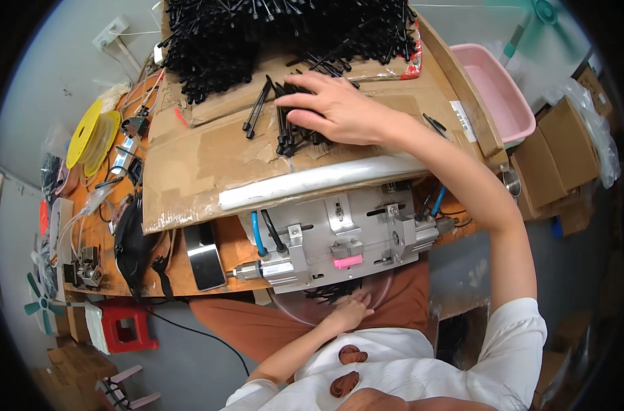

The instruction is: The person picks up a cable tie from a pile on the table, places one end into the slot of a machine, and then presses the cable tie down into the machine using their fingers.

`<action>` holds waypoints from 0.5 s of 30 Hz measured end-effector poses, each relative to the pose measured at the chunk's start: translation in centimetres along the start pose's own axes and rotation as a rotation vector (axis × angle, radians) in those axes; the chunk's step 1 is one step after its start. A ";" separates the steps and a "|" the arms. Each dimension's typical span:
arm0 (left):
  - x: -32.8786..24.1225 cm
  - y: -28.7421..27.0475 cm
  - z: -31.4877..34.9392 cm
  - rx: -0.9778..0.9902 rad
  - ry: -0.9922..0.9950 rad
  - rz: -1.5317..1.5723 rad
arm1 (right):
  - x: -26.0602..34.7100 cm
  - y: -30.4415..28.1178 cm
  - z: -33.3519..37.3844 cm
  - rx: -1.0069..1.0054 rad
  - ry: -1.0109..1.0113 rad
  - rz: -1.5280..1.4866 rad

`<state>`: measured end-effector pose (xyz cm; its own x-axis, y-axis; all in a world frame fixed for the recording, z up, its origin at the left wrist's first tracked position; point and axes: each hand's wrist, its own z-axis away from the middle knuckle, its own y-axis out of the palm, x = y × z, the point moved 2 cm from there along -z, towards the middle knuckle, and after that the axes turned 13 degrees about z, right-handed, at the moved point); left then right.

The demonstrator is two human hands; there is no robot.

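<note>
Bunch of black rods [282,129] laid on the cardboard [189,175], about 12 o'clock from view centre, thick ends toward 6. Right hand [336,109] placed over the bunch, fingers spread and loosely bent, not closed. Left hand [353,312] held at the clear bowl [304,313], about 5 o'clock; finger state can't be told. Rods judged light, stiff, probably slick; best pinched mid-shaft, thick ends kept aligned.

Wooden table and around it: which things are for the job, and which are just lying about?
Probably for the job:
black rods at the right hand
clear bowl with black pieces at the left hand
metal fixture

Probably just lying about:
phone
red stool
pink tub
</note>
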<state>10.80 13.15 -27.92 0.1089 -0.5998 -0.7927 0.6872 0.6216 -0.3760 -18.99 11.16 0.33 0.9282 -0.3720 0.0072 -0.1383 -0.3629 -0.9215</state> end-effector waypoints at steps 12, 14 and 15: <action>-20.9 -27.3 19.2 -1.149 0.937 -0.088 | 3.7 -9.4 7.9 -0.488 0.089 -0.007; -22.4 -28.6 21.0 -1.047 0.936 -0.131 | 5.1 -10.5 8.1 -0.525 0.054 -0.033; -23.2 -29.0 22.0 -0.934 0.940 -0.173 | 5.7 -10.9 8.3 -0.540 0.054 -0.013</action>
<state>4.13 -2.05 11.95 -0.7216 -0.3676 -0.5866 -0.1457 0.9090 -0.3905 -9.35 20.14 7.22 0.9138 -0.4029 0.0506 -0.2980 -0.7500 -0.5905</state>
